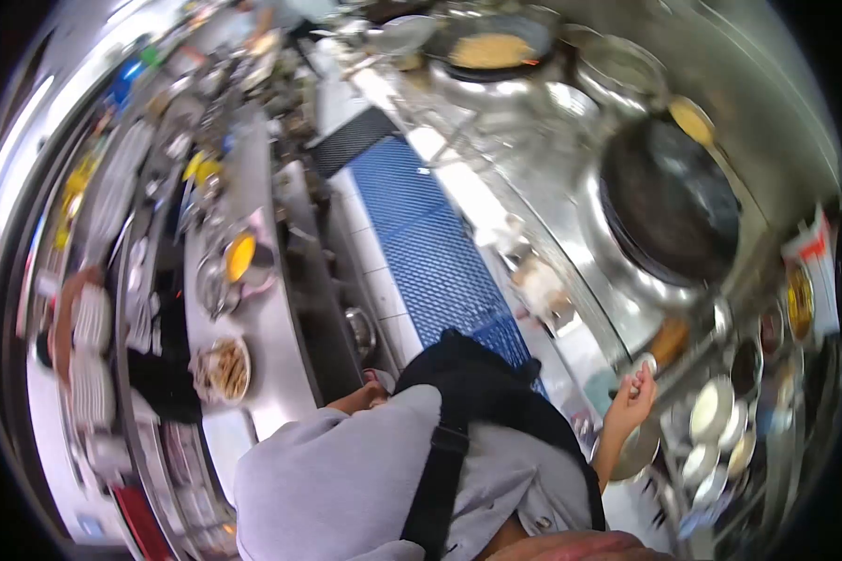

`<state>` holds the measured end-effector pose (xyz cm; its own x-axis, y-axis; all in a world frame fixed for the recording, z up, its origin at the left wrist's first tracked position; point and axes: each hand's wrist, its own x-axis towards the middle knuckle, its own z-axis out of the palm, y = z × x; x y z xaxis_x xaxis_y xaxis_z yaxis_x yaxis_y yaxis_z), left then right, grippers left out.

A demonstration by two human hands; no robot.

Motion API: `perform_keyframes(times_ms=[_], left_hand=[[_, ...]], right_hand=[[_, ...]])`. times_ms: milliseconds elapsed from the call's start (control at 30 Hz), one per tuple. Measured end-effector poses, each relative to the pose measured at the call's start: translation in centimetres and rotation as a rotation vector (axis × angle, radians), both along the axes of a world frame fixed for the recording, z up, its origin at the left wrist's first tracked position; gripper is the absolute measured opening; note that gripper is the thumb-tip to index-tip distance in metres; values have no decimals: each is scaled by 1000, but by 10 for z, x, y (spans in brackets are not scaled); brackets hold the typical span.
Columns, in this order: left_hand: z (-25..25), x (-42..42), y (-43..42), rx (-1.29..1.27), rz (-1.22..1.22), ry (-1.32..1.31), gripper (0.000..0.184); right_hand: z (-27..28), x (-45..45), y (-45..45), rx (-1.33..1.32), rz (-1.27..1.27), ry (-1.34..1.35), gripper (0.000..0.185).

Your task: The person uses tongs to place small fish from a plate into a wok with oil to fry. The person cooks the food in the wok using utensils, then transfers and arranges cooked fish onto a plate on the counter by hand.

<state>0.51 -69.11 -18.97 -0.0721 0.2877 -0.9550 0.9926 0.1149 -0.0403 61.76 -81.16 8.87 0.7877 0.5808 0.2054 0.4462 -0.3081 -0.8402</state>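
Observation:
At the lower right, my right hand [632, 397] is raised beside the stove edge, its fingers closed around a small whitish thing [646, 363] that looks like the end of a handle or a ladle. A brown wooden piece [670, 340] lies just beyond those fingers. My left hand [372, 397] is low at my side, mostly hidden by the grey sleeve, and its fingers cannot be made out. A large dark wok [672, 201] sits on the steel range, up from my right hand.
Another wok [492, 47] with tan food stands at the far end of the range. Bowls of ingredients [711, 409] are at the right. A blue floor mat [421, 215] runs between range and counter [276, 379]. Stacked plates [92, 365] stand at the left.

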Motion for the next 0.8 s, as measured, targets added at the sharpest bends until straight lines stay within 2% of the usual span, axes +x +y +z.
perform_keyframes(times_ms=[33, 100, 133, 167, 233, 267, 300, 400, 433, 467, 500, 533, 600, 667, 733, 767, 800], left_hand=[[5, -5, -15, 3, 162, 18, 38], [7, -4, -31, 34, 477, 33, 33], [7, 2, -34, 66, 559, 1, 31], [3, 9, -33, 133, 526, -84, 29], [19, 24, -20, 630, -257, -390, 35], [2, 31, -13, 759, -37, -466, 40], [29, 61, -14, 754, 427, -433, 41], [74, 94, -25, 1015, 515, -615, 34], [72, 98, -36, 1054, 529, -645, 32], [74, 96, -49, 1098, 535, -664, 31], [72, 95, -68, 1022, 700, -693, 32], [73, 91, -92, 945, 865, -721, 32], [79, 77, -148, 992, 720, -644, 32], [13, 64, -208, 1065, 736, -475, 31], [11, 61, -269, 964, 892, -460, 33], [23, 70, -295, 973, 1031, -485, 30], [56, 74, -314, 989, 1163, -497, 28]], right_hand=[[3, 0, 24, 41, 158, 40, 42], [-14, -4, 60, 47, 415, 291, 38], [-4, -12, 77, 25, 535, 408, 37], [4, -23, 90, 12, 644, 343, 34], [26, -49, 112, -13, 840, 237, 31], [28, -62, 121, 5, 939, 144, 30], [30, -75, 129, -1, 1038, 201, 30], [29, -126, 135, -100, 1224, 358, 27], [-10, -129, 144, -181, 1270, 281, 23], [-62, -128, 157, -62, 1378, -79, 25], [-109, -132, 162, 90, 1451, -435, 27], [-148, -135, 149, -265, 1463, -177, 26], [-140, -149, 109, -569, 1564, -203, 29], [-372, -83, 115, -764, 1640, -136, 23], [-313, -83, 80, -956, 1536, -221, 22], [-300, -80, 71, -998, 1503, -222, 21], [-291, -82, 67, -1022, 1485, -222, 21]])
